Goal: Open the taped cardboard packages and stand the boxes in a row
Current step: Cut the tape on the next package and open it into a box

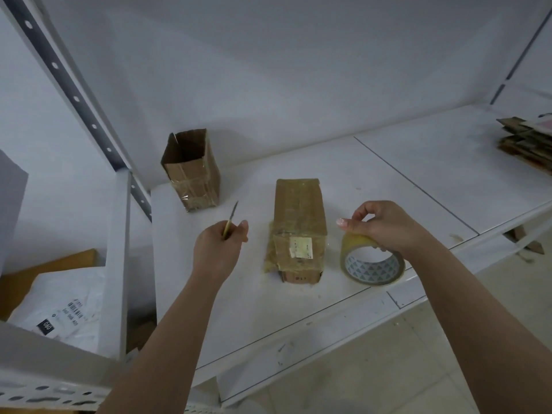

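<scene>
- left hand (pixel 219 245) grips a small blade (pixel 231 219), tip pointing far
- right hand (pixel 385 227) holds tape roll (pixel 372 259) on edge, fingers curled over its top
- taped package (pixel 298 228) lies between the hands
- opened box (pixel 191 170) upright, far left
- white shelf (pixel 418 180), white wall behind; flattened cardboard (pixel 528 143) far right

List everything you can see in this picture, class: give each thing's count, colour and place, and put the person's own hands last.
open box: one, brown, upright at the shelf's back left
taped package: one, brown, lying mid-shelf
tape roll: one, yellowish, near the front edge
blade: one, thin, yellowish handle
flattened cardboard: a stack, brown, far right
white bag: one, lower left
shelf: one, white
left hand: grips the blade
right hand: holds the tape roll
</scene>
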`<control>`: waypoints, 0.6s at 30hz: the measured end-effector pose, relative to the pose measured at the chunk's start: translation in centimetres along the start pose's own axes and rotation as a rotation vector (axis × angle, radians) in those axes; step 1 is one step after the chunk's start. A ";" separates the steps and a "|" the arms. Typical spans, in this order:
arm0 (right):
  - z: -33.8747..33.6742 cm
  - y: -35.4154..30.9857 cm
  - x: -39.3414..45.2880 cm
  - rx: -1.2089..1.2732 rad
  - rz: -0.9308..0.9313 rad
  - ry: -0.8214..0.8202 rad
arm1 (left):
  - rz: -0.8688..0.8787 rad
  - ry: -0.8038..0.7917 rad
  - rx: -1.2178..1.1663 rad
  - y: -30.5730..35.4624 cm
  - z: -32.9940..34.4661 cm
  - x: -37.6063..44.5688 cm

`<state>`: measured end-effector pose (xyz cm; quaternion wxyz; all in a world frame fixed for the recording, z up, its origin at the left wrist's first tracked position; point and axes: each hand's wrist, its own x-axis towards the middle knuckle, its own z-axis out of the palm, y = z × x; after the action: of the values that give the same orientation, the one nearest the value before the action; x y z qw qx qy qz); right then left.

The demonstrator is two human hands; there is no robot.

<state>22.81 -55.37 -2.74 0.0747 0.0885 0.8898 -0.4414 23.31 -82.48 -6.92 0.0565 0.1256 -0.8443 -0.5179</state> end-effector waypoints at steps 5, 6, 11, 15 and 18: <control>1.5 1.8 0.2 0.031 0.056 -0.069 | -0.130 -0.114 -0.120 -2.1 2.8 -1.4; 1.9 1.9 0.3 0.053 0.056 -0.072 | -0.174 -0.143 -0.173 -2.4 3.5 -1.7; 2.9 2.3 0.5 0.166 0.056 -0.067 | -0.401 -0.288 -0.433 -2.7 6.2 -2.7; 3.0 2.5 0.5 0.183 0.048 -0.066 | -0.496 -0.341 -0.504 -2.5 6.1 -2.6; 2.9 2.6 0.7 0.189 0.060 -0.071 | -0.594 -0.380 -0.496 -3.0 6.5 -2.9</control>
<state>22.88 -56.10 -6.68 0.1106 0.1059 0.8379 -0.5238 25.10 -77.36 -12.47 -0.2233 0.2482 -0.6165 -0.7130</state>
